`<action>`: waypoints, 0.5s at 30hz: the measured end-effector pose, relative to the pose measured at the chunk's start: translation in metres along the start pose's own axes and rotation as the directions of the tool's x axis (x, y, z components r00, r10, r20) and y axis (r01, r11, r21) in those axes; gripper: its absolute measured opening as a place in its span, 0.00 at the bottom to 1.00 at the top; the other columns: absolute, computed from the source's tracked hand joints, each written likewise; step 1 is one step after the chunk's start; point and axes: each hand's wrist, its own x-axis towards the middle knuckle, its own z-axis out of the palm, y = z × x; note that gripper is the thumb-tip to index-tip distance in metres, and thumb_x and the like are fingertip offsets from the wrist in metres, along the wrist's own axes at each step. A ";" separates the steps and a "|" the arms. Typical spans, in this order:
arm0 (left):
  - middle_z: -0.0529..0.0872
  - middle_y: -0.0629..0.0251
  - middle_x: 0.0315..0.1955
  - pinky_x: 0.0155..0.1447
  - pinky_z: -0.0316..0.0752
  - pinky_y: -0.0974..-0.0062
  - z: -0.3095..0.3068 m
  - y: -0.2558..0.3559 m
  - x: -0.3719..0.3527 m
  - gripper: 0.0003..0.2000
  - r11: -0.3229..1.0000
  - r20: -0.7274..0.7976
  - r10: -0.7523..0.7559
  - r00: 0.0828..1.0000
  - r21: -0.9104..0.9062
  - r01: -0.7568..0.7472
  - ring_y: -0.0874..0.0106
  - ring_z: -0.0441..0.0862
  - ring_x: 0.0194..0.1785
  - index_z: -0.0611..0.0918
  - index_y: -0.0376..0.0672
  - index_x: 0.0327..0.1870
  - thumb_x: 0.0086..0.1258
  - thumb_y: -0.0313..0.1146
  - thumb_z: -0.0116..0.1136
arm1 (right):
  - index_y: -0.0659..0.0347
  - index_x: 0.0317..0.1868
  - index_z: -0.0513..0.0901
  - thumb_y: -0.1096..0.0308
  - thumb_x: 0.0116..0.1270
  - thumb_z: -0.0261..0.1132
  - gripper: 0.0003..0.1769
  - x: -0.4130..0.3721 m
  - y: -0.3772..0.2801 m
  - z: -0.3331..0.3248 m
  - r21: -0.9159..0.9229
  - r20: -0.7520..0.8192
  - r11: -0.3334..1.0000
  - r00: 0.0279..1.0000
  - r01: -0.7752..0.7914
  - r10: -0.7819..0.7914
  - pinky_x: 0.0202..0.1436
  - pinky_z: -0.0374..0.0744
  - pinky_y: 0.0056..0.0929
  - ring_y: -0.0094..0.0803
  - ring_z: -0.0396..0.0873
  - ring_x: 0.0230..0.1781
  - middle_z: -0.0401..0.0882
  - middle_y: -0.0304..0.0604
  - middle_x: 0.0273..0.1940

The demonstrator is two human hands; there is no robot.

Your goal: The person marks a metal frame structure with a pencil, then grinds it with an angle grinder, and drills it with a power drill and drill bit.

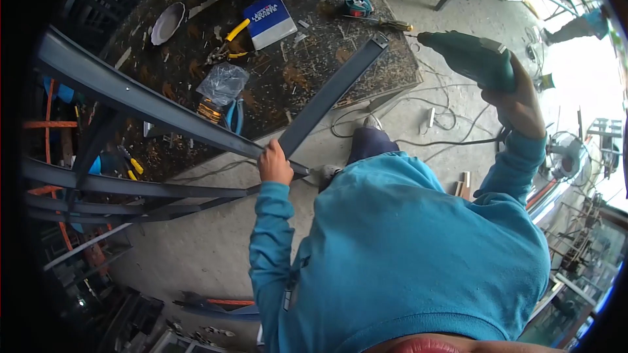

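Left hand (pixel 275 165) is clenched where a long grey steel bar (pixel 150 101) meets a shorter bar (pixel 333 91); which of the two it actually grips is hard to tell. The shorter bar slants away from the hand across the littered desk (pixel 392 72). Right hand (pixel 520 101) is wrapped around a green drill (pixel 468 55), held beside the desk's edge, its bit pointing near that bar's far end.

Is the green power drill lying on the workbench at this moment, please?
No, the right hand grips the green power drill in the air beside the workbench, while the left hand holds a grey metal bar.
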 end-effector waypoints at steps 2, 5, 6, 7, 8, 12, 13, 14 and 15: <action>0.78 0.48 0.47 0.61 0.70 0.54 -0.004 0.017 0.023 0.32 0.996 -0.068 0.040 0.997 0.079 -0.035 0.51 0.78 0.53 0.67 0.37 0.58 0.52 0.25 0.70 | 0.66 0.65 0.71 0.81 0.49 0.68 0.38 0.007 0.008 -0.019 0.020 -0.001 0.999 1.000 0.030 -0.030 0.57 0.74 0.29 0.30 0.77 0.49 0.79 0.43 0.51; 0.78 0.49 0.48 0.65 0.64 0.49 -0.011 0.027 0.062 0.32 0.985 -0.098 0.111 0.989 0.145 -0.096 0.52 0.76 0.56 0.68 0.40 0.57 0.50 0.22 0.69 | 0.65 0.65 0.71 0.82 0.47 0.69 0.40 0.027 0.030 -0.053 -0.002 0.033 1.000 0.999 0.010 -0.010 0.61 0.73 0.30 0.32 0.77 0.54 0.78 0.43 0.53; 0.78 0.51 0.49 0.69 0.59 0.45 0.000 0.022 0.076 0.31 0.988 -0.203 0.126 0.971 0.117 -0.104 0.52 0.75 0.57 0.69 0.42 0.56 0.48 0.20 0.68 | 0.63 0.66 0.71 0.82 0.46 0.70 0.41 0.037 0.040 -0.061 -0.024 0.022 1.000 1.000 0.021 -0.020 0.63 0.72 0.32 0.33 0.76 0.56 0.79 0.44 0.54; 0.77 0.52 0.50 0.71 0.57 0.45 -0.004 0.024 0.086 0.30 0.993 -0.191 0.090 0.977 0.094 -0.073 0.52 0.74 0.58 0.70 0.42 0.56 0.48 0.20 0.68 | 0.62 0.66 0.71 0.82 0.46 0.71 0.42 0.050 0.046 -0.069 -0.100 0.055 0.994 0.998 0.042 -0.036 0.64 0.71 0.32 0.33 0.76 0.57 0.80 0.45 0.54; 0.77 0.52 0.51 0.73 0.55 0.45 -0.009 0.030 0.096 0.30 0.996 -0.175 0.054 0.983 0.074 -0.041 0.52 0.73 0.59 0.70 0.42 0.55 0.49 0.20 0.67 | 0.61 0.66 0.71 0.82 0.46 0.71 0.42 0.065 0.051 -0.077 -0.172 0.091 0.983 0.995 0.062 -0.047 0.64 0.71 0.33 0.33 0.76 0.57 0.80 0.46 0.54; 0.75 0.53 0.55 0.69 0.59 0.48 -0.019 0.092 0.109 0.33 0.998 -0.187 0.001 0.982 0.057 0.009 0.53 0.70 0.63 0.72 0.42 0.57 0.47 0.27 0.73 | 0.60 0.67 0.70 0.81 0.45 0.72 0.44 0.111 0.076 -0.102 -0.204 0.307 0.978 0.951 0.031 0.034 0.62 0.74 0.36 0.38 0.79 0.56 0.81 0.49 0.54; 0.75 0.53 0.55 0.68 0.60 0.50 -0.020 0.120 0.116 0.33 0.996 -0.215 0.041 0.976 -0.070 -0.057 0.52 0.71 0.62 0.73 0.42 0.57 0.47 0.29 0.74 | 0.61 0.67 0.70 0.81 0.46 0.72 0.43 0.122 0.081 -0.106 -0.238 0.381 0.968 0.924 0.079 0.019 0.60 0.76 0.36 0.40 0.80 0.56 0.81 0.51 0.53; 0.76 0.52 0.55 0.67 0.63 0.54 -0.004 0.145 0.127 0.29 0.964 -0.332 0.099 0.938 -0.200 -0.172 0.52 0.71 0.62 0.75 0.40 0.56 0.50 0.32 0.73 | 0.61 0.66 0.70 0.80 0.47 0.72 0.42 0.128 0.088 -0.106 -0.229 0.395 0.970 0.918 0.079 0.019 0.59 0.77 0.36 0.40 0.82 0.54 0.82 0.52 0.52; 0.77 0.52 0.54 0.67 0.64 0.56 0.004 0.178 0.137 0.27 0.927 -0.362 0.119 0.925 -0.294 -0.234 0.52 0.71 0.61 0.76 0.40 0.54 0.51 0.34 0.72 | 0.61 0.66 0.70 0.80 0.47 0.72 0.42 0.134 0.094 -0.104 -0.202 0.421 0.978 0.906 0.058 0.033 0.58 0.77 0.36 0.40 0.82 0.54 0.82 0.53 0.51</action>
